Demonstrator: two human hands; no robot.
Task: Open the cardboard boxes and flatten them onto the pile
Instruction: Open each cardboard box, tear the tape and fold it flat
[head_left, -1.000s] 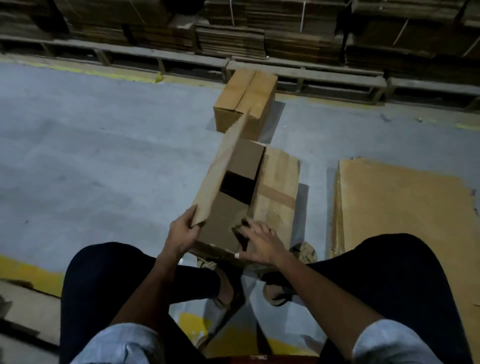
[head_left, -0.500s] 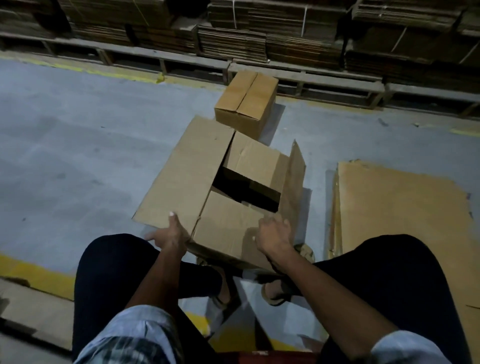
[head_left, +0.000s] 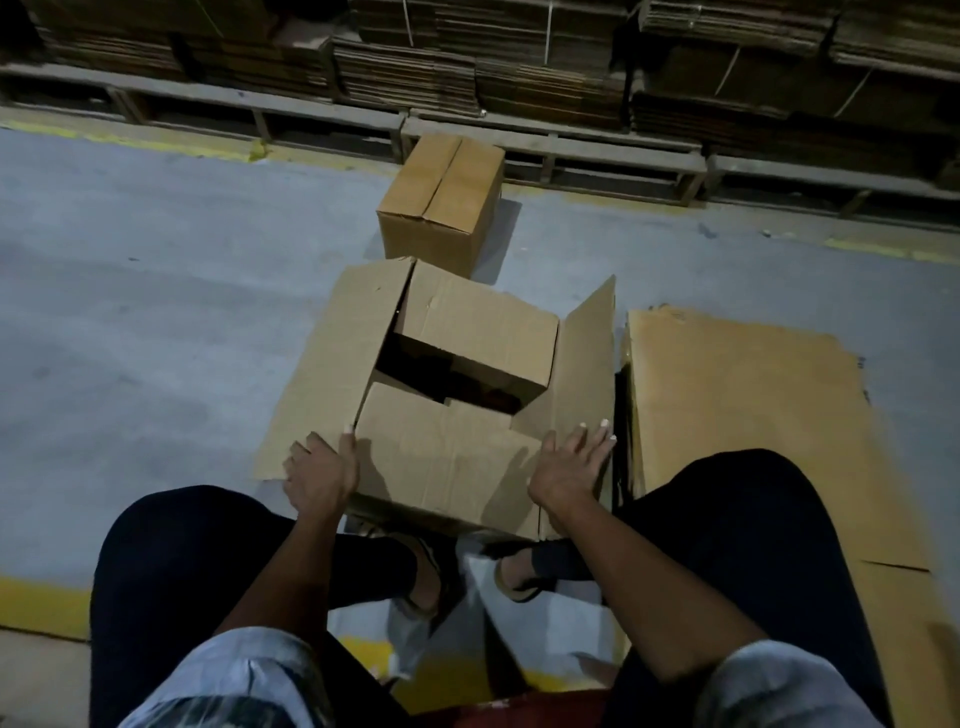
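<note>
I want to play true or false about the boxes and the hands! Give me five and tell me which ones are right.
1. The near box has its top flaps open. True.
2. The far box is open too. False: its top flaps are closed.
3. The left hand rests at the near left corner of the open box. True.
4. The right hand is balled into a fist. False: its fingers are spread flat on the right flap.
5. The pile of flattened cardboard lies on the person's left. False: it lies on the floor to their right.
</note>
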